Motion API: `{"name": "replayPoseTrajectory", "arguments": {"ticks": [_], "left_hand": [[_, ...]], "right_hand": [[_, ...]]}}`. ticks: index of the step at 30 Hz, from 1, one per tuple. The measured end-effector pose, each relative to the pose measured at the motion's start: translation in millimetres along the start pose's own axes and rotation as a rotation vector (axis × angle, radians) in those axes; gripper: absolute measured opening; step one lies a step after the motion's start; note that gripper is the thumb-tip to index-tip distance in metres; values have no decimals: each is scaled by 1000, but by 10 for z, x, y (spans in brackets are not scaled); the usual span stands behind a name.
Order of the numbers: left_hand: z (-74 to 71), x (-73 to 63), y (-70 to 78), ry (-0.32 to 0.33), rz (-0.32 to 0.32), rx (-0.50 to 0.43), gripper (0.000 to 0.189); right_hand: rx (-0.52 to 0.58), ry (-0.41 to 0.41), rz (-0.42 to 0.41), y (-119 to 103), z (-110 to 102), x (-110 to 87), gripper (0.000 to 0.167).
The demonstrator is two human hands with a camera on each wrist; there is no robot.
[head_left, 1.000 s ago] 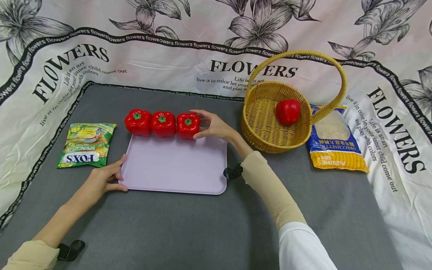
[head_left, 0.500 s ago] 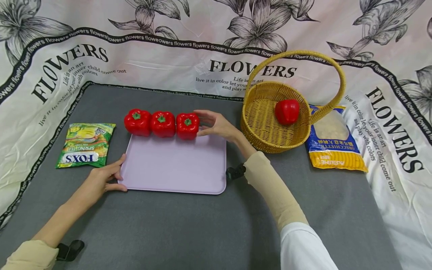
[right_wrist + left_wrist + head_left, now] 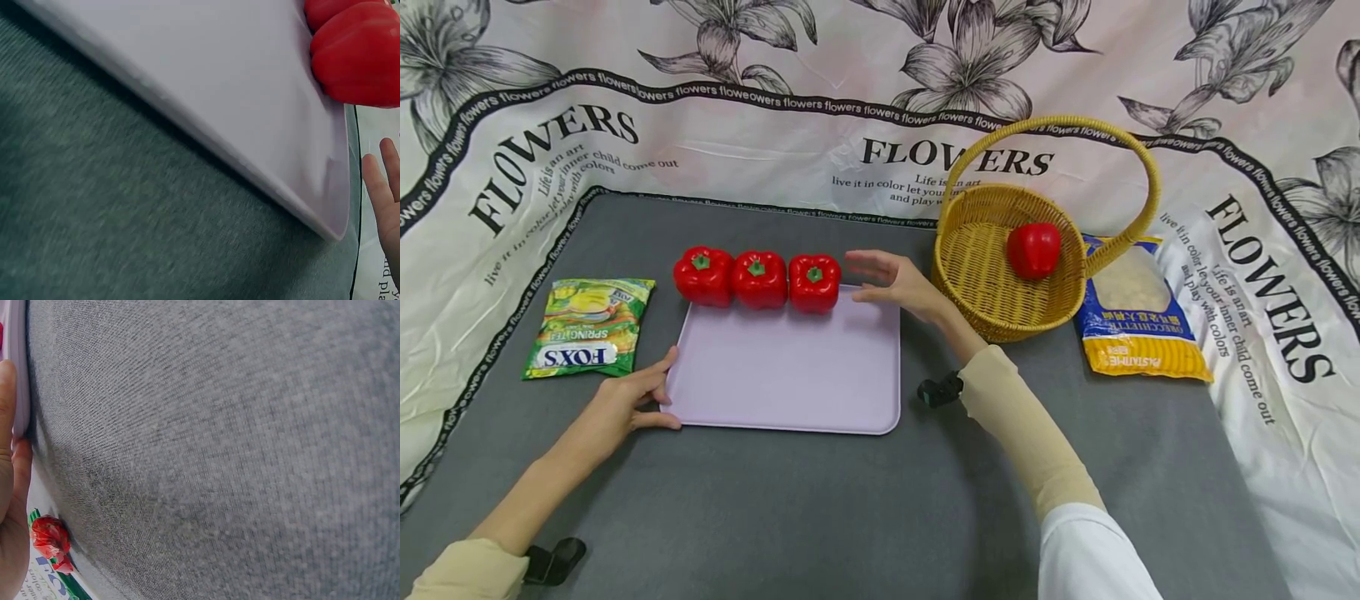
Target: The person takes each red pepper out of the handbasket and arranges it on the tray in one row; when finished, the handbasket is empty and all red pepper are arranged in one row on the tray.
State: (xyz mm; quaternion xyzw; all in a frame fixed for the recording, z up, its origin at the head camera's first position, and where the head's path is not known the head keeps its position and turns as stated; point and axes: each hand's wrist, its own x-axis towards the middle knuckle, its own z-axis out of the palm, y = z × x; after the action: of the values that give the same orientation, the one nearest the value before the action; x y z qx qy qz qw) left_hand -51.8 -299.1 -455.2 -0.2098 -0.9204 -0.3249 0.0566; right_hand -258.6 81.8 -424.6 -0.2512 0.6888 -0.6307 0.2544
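A green packet [image 3: 589,329] lies at nine o'clock of the tray [image 3: 782,375]. The left hand [image 3: 636,400] sets thumb and fingers to the tray near eight; whether pinching or merely bracing, I cannot tell. A tug there might tip the three red peppers [image 3: 761,280] lined along the far rim, eleven to one. The right hand [image 3: 898,283], at two, is empty, fingers spread just beside the end pepper; a careless brush could topple it. Farther out at two, a basket [image 3: 973,250] holds another pepper [image 3: 1033,251]; its tall handle could snag the sleeve [image 3: 1030,433]. A pasta bag [image 3: 1142,325] lies at three. Grey cloth [image 3: 775,525] lies beneath; creased, flower-printed sheeting [image 3: 737,133] borders it.
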Motion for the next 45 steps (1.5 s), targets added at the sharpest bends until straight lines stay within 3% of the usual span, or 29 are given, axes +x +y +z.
{"name": "replayPoseTrajectory", "arguments": {"ticks": [8, 17, 26, 33, 41, 45], "left_hand": [[3, -13, 10, 2, 12, -3, 95], [10, -16, 11, 4, -2, 9, 95], [7, -22, 25, 14, 3, -10, 95], [16, -8, 21, 17, 11, -14, 96], [20, -5, -6, 22, 22, -8, 96], [12, -17, -2, 15, 9, -10, 96]], "right_hand": [[-3, -16, -14, -31, -14, -93, 61], [-120, -33, -23, -181, -103, -212, 57], [-123, -60, 5, -331, -217, -359, 55], [-152, 1, 18, -403, -385, -555, 50], [-72, 41, -3, -453, -677, -729, 46], [-62, 103, 14, -477, -849, -815, 45]]}}
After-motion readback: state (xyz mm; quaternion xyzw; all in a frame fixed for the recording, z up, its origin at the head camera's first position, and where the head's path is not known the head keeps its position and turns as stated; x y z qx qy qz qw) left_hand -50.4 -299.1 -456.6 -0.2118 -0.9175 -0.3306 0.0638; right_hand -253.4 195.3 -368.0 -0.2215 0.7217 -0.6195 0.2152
